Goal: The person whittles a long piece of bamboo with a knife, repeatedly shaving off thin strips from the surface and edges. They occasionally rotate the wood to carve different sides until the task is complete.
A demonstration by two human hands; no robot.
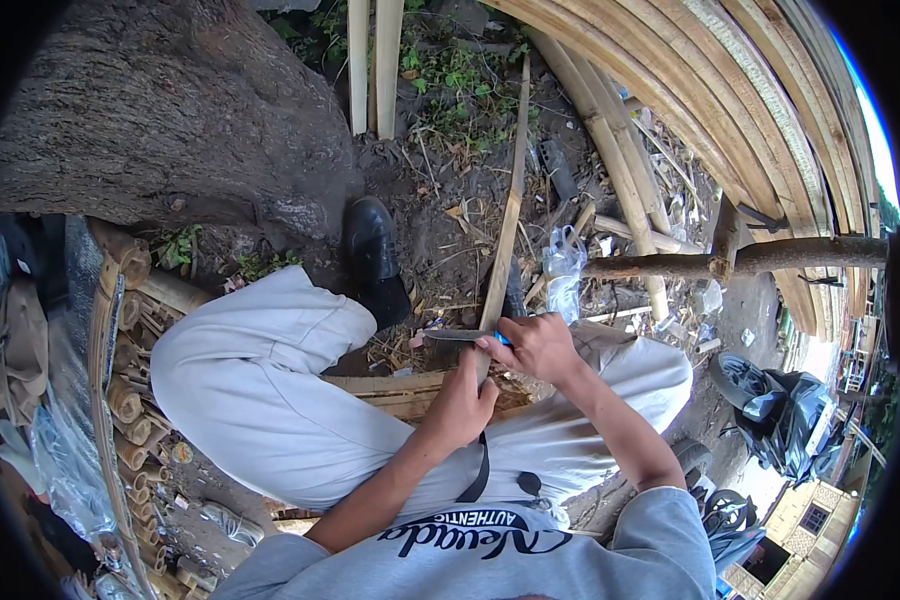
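My right hand (542,348) is closed around the blue handle of a knife (454,335), whose blade points left. The blade lies across a long, narrow bamboo strip (510,215) near its lower end. My left hand (461,402) grips that end of the strip, just below the blade. From there the strip runs away from me toward the ground at the top. Both hands are between my knees, over my light trousers (260,400).
A thick tree trunk (160,120) stands at upper left. Bent bamboo slats (690,70) curve overhead at right, near a horizontal wooden pole (660,265). Stacked bamboo poles (125,400) lie at left. A plastic bag (564,262) is beyond my hands; a motorbike (785,410) stands at right.
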